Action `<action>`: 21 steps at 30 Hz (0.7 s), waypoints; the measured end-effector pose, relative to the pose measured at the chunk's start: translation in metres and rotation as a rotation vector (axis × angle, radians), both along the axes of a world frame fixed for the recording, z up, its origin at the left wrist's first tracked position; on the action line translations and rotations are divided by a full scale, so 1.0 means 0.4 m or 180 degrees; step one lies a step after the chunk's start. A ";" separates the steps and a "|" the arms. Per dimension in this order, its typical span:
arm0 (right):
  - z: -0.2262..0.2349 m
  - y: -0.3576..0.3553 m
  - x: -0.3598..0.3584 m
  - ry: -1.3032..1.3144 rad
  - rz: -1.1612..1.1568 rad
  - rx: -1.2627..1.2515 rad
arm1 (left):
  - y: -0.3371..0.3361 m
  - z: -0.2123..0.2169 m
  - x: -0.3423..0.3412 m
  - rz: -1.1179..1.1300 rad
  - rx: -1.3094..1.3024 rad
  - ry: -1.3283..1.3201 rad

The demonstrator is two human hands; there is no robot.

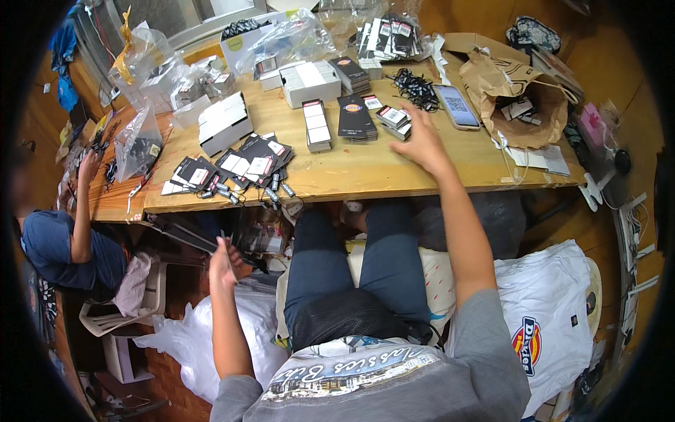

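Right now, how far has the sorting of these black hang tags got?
Looks midway. Done: neat stacks of black tags and white-labelled tags stand on the wooden table. In hand: the right hand reaches a small tag pile; the left hand, below the table edge, holds something thin. Left: a loose spread of tags and bagged ones.

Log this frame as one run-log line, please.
right hand: open, reaching over small tag stack on wooden table | left hand: below table edge, grip unclear | phone beside

head-worn fisheye, steeply down over the wooden table (365, 172)
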State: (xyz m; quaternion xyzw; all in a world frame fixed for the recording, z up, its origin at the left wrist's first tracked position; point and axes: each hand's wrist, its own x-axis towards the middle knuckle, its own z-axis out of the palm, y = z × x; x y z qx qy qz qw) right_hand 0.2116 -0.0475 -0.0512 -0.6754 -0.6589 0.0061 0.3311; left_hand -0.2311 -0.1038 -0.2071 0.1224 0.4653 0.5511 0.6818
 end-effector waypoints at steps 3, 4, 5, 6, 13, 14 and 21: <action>-0.011 0.061 -0.028 -0.0056 -0.0118 -0.0370 | -0.052 -0.007 0.051 -0.0249 -0.0295 -0.0082; -0.021 0.075 -0.035 -0.0113 -0.0170 -0.0479 | -0.070 -0.008 0.049 -0.0671 0.0058 -0.0473; -0.032 0.088 -0.040 -0.0314 -0.0340 -0.0369 | -0.076 -0.011 0.065 -0.0432 -0.0005 -0.0368; -0.049 0.101 -0.038 -0.0364 -0.0320 -0.0263 | -0.096 0.028 0.108 -0.0176 -0.0093 -0.0270; -0.063 0.001 -0.031 -0.0665 -0.0568 -0.0140 | -0.145 0.067 0.161 -0.0886 0.0310 -0.0655; -0.062 -0.022 -0.025 -0.0679 -0.0656 -0.0120 | -0.153 0.099 0.179 -0.0947 0.0339 -0.0688; 0.033 -0.124 -0.082 -0.1038 -0.0571 0.0673 | -0.125 0.247 0.115 -0.0239 0.1079 0.0316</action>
